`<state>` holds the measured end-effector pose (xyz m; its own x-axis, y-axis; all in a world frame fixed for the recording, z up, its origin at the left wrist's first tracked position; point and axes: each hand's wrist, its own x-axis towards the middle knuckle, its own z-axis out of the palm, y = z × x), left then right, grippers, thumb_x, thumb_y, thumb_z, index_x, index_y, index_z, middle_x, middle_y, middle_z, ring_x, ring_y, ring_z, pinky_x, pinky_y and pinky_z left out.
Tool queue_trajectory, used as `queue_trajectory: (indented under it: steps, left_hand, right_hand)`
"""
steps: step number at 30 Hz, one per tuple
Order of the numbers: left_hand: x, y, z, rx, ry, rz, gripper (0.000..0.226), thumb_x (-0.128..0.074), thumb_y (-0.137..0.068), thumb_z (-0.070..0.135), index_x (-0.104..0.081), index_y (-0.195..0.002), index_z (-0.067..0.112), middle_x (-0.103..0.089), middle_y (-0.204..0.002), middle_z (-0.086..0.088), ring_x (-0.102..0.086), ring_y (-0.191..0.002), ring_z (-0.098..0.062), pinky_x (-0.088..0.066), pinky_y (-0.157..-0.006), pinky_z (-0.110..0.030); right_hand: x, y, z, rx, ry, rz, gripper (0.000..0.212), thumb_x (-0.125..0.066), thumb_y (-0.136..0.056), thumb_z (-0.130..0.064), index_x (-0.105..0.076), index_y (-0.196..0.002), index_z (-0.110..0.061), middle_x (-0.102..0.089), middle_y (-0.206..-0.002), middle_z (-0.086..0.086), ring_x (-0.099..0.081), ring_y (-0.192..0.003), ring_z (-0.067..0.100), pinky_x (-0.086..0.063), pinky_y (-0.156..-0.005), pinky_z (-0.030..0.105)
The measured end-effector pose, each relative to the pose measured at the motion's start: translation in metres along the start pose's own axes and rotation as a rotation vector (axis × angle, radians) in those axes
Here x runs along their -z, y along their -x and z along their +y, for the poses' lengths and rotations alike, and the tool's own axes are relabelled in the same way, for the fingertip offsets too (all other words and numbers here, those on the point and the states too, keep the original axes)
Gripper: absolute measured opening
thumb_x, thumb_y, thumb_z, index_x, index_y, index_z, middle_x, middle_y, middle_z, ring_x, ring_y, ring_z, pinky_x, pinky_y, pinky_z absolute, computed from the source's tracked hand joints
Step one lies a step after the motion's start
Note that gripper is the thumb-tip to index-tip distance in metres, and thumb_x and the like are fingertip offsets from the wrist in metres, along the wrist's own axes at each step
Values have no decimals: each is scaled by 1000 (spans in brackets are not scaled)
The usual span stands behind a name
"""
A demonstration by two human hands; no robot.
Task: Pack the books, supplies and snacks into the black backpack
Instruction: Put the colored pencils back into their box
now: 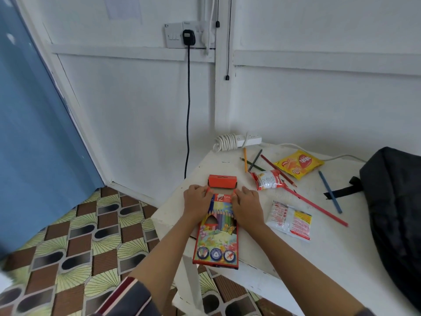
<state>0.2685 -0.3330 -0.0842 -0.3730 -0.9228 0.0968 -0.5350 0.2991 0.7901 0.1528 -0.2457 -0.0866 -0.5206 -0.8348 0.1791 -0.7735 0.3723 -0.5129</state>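
Your left hand (pixel 197 200) and right hand (pixel 247 205) each grip a side of the coloured pencil box (pixel 216 240) near its top. It lies flat on the white table (pixel 330 258) at the centre of the frame, with its red flap (pixel 222 180) open. The black backpack (pixel 394 201) lies at the right edge. Between box and backpack lie a yellow snack packet (pixel 298 164), a red-and-white snack packet (pixel 268 179), a white snack packet (pixel 290 220) and loose pencils (pixel 316 206).
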Motion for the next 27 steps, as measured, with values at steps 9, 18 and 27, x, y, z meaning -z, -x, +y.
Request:
queue_trajectory:
  steps: [9, 18, 27]
  left_hand:
    - [-7, -37, 26, -3, 201, 210, 21, -49, -93, 18, -60, -110, 13, -51, -121, -9, -47, -113, -21, -36, -92, -25]
    - [-30, -110, 70, -231, 139, -154, 24, -55, -90, 17, -63, -112, 10, -63, -107, -6, -53, -89, -9, -39, -78, -20]
    - [-69, -154, 81, -179, -3, -366, 31, -56, -90, 26, -58, -118, 14, -59, -120, -5, -56, -106, -20, -45, -92, -33]
  right_hand:
    - [39, -42, -11, -34, -118, 173, 27, -49, -94, -21, -63, -112, -7, -63, -114, 7, -57, -106, 20, -45, -85, 30]
    - [75, -135, 34, -258, -158, 155, 29, -53, -85, -5, -65, -111, -7, -65, -114, 12, -62, -97, 25, -45, -78, 26]
    - [51, -179, 53, -298, -74, 17, 27, -61, -85, -17, -64, -110, -7, -64, -114, 9, -59, -102, 23, -42, -78, 26]
